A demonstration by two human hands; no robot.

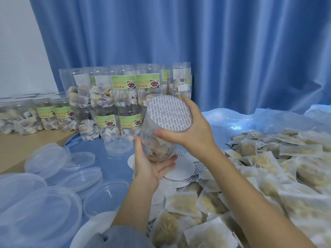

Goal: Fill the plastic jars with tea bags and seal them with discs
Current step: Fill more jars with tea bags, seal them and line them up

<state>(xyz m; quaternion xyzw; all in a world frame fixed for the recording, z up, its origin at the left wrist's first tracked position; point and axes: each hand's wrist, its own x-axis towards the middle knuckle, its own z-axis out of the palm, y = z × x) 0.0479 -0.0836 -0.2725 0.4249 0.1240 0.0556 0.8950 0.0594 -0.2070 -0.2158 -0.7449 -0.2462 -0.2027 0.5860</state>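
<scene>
bare forearms; grey-blue sleeve [114, 237] bunched at left elbow

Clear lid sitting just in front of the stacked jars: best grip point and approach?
Probably the rim of the clear lid, pinched across opposite edges from above. It lies flat on the blue surface with its shallow wall showing, and nothing is stacked on it. Come from the near side; the stacked jars crowd close behind it.

We see a white disc [169, 113] with rows of grey dashes capping a clear jar [155, 145] of beige tea bags. Behind stand clear jars [123, 93] with green labels, red lettering and a brown picture. The curtain [197, 42] is blue, the lids [44, 160] see-through, the loose tea bags [268, 172] yellowish-beige.
</scene>
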